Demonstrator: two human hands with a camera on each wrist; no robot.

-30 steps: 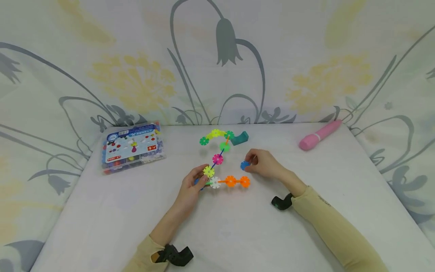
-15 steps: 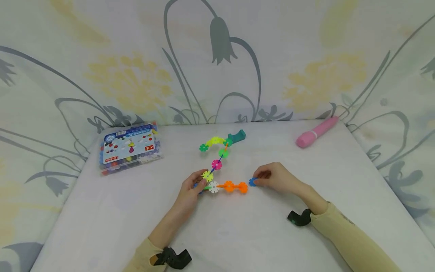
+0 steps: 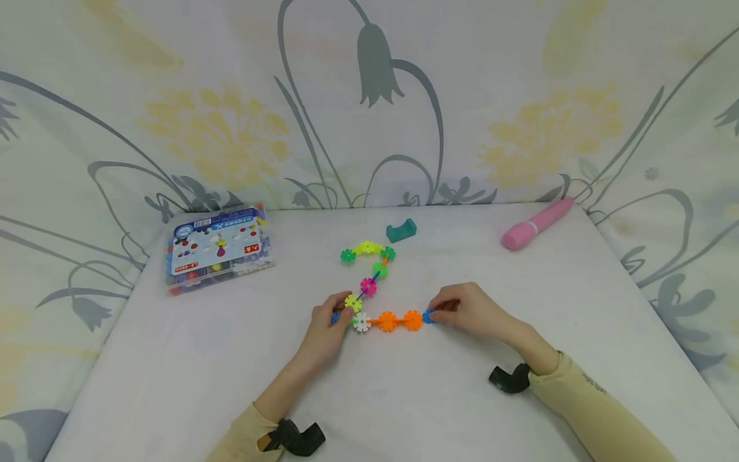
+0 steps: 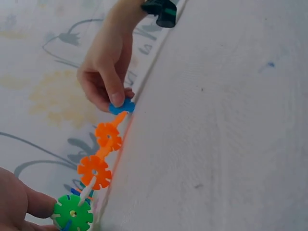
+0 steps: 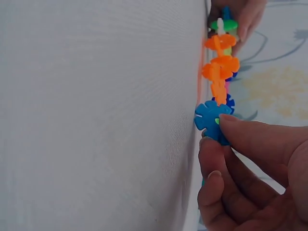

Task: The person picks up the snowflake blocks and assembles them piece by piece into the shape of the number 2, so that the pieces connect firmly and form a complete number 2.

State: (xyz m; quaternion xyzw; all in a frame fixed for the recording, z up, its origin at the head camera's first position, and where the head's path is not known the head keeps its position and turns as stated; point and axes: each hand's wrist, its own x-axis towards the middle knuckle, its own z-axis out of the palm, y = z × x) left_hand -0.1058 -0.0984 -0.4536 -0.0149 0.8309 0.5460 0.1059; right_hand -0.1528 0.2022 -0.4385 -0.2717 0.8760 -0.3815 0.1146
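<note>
Blue disc sits pinched in your right hand, thumb and forefinger curled on its rim, pushed up against the free end of the orange rod at the right tip of the toy chain. Your left hand clamps the other end of that row, fingers around the yellow-green and white discs at the corner where the chain turns and runs away from you up to a curved top. The hands are apart, with the two orange discs between them. The wrist views show the same pinch: blue disc at your fingertips, rod lined up with it. Handling, as a guess: the pieces look like light, stiff, thin plastic, smooth enough to slip, and the thin rods likely flex or pop out if you twist. Best hold looks like the disc edge, leaving the centre hole free, with your left hand bracing close to the joint. Beyond your left hand lies a box of spare pieces, past the chain's top a teal block, and far beyond your right hand a pink pen-shaped thing, all on the white table.
</note>
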